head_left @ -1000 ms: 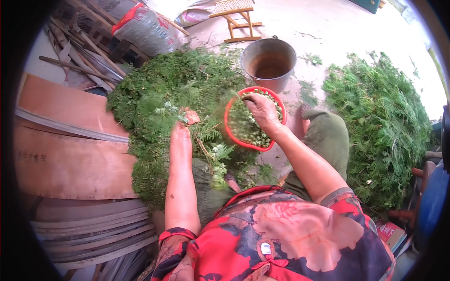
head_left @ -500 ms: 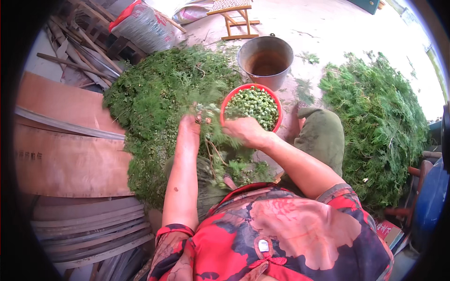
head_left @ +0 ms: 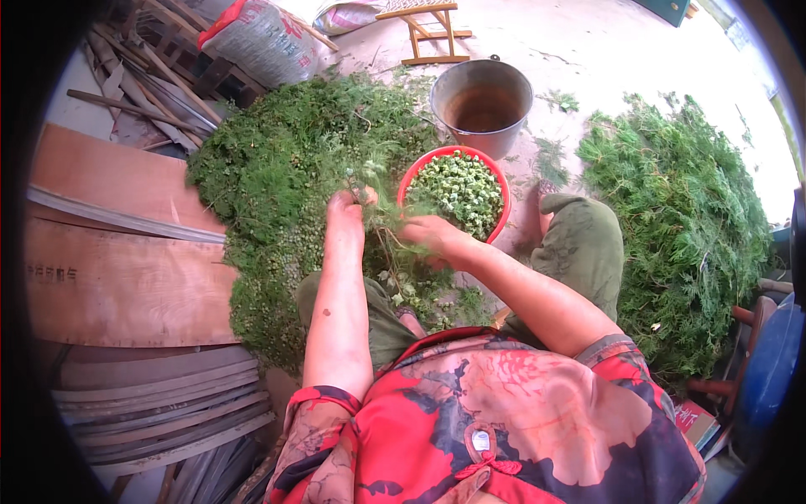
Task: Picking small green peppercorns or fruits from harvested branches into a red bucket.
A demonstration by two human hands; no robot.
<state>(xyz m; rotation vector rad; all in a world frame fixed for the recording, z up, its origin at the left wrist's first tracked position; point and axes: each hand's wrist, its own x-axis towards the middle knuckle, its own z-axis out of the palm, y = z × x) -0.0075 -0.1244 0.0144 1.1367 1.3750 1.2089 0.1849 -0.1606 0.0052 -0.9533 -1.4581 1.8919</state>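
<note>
My left hand [head_left: 346, 206] is closed around a green evergreen sprig [head_left: 388, 239] in front of my knees. Its thin stems and leafy ends hang down toward my lap. My right hand [head_left: 437, 237] is at the sprig's right side, fingers curled in against its foliage and a little blurred. Just beyond that hand, a red-rimmed basin [head_left: 507, 202] holds a heap of small pale-green cones [head_left: 457, 189]. Under and beyond my left hand spreads a large pile of cone-bearing evergreen branches [head_left: 269, 185].
A grey metal bucket [head_left: 481, 97] stands behind the basin, a folding stool [head_left: 432, 34] farther back. Another pile of green branches [head_left: 676, 227] lies at the right. Wooden boards [head_left: 126, 286] and a filled sack [head_left: 260, 46] are on the left.
My right hand has shifted slightly, its fingers now more in view beside the sprig. My left hand still grips the sprig, which has swung a little.
</note>
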